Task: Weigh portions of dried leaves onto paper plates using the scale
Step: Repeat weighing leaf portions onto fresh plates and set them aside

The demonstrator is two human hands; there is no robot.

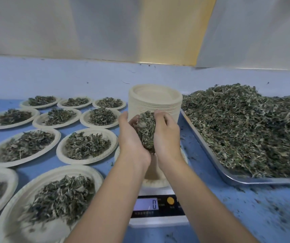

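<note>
My left hand [132,137] and my right hand [167,135] cup a clump of dried leaves [146,130] between them, fingers curled round it, above a paper plate [155,179] that sits on the scale [158,211]. The plate is mostly hidden by my forearms. The scale's display [146,204] reads 0. A big heap of dried leaves [246,127] fills a metal tray [210,155] to the right.
A tall stack of unused paper plates [155,100] stands behind my hands. Several paper plates with leaf portions [86,146] cover the blue table [246,207] at the left. Leaf crumbs lie scattered at the right front.
</note>
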